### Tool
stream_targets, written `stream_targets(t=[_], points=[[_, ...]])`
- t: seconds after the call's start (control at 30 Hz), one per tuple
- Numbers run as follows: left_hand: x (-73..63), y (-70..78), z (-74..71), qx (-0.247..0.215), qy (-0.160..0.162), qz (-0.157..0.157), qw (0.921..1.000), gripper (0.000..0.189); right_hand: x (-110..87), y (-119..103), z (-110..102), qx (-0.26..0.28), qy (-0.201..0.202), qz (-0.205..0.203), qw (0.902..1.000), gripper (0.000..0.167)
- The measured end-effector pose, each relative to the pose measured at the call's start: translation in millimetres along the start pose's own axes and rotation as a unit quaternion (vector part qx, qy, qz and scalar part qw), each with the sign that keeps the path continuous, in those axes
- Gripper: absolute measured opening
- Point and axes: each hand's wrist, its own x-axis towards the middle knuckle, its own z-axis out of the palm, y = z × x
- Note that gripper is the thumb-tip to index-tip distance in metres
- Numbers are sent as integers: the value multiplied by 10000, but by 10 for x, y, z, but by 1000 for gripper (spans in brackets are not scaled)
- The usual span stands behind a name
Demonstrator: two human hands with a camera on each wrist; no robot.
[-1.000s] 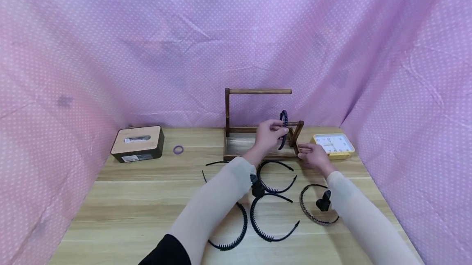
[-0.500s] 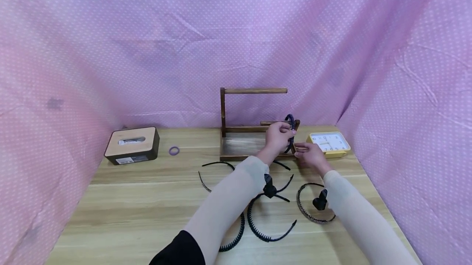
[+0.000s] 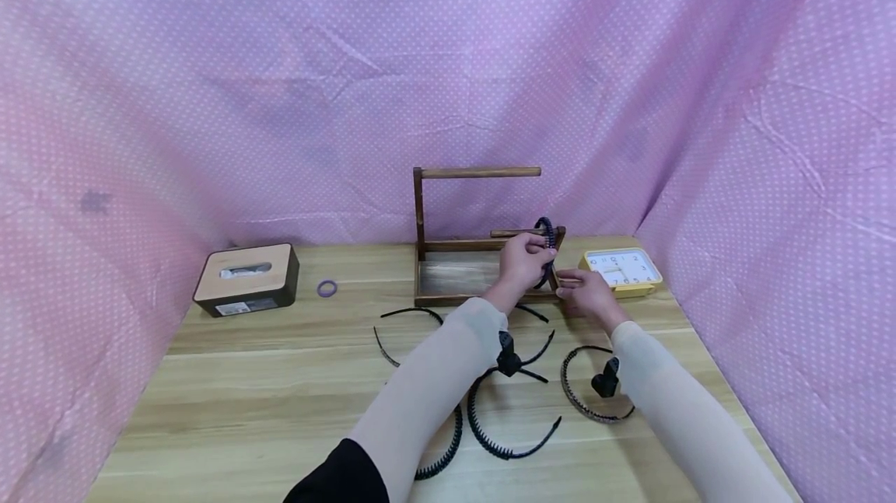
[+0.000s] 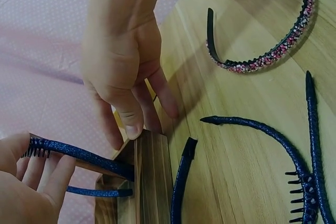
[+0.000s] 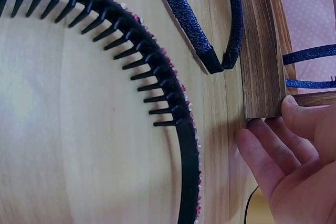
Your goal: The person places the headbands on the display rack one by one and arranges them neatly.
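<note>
My left hand pinches a dark blue glittery toothed headband. The headband stands upright over the short lower rod of a brown wooden rack, near the rod's post. In the left wrist view, both headband ends point down towards the rack's tray wall. My right hand grips the right end of the rack, its thumb on the wall and fingers along the outer side. From the right wrist view, the right hand holds the tray's corner, and the two headband arms show just beyond the wall.
Several headbands lie in front of the rack, among them a dark one and one with pink stones. A yellow clock stands at the right. Further left are a purple ring and a tissue box.
My left hand has brought the headband right along the lower rod, towards its post; the rod's free end now shows left of it. The right hand keeps its grip on the rack.
</note>
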Motion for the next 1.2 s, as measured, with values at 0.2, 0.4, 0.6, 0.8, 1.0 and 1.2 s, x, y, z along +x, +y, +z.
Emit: stream_targets(t=[0.2, 0.4, 0.6, 0.8, 1.0, 1.2], points=[[2, -6, -17, 91, 17, 39, 10000, 20, -23, -12, 1, -77, 40, 85, 9999, 53], [-35, -26, -137, 164, -158, 135, 9997, 26, -31, 9, 29, -100, 60, 68, 9999, 52], [-112, -41, -529, 822, -661, 468, 9933, 32, -32, 13, 45, 45, 8, 51, 10000, 54], [-285, -33, -1126, 992, -1279, 562, 9852, 34, -60, -6, 26, -50, 42, 40, 10000, 54], [-609, -147, -1683, 1334, -1583, 646, 9762, 33, -71, -22, 17, 16, 5, 108, 9999, 55], [-1116, -402, -2011, 1697, -2116, 570, 9608, 33, -64, -35, 15, 31, -64, 145, 9999, 55]])
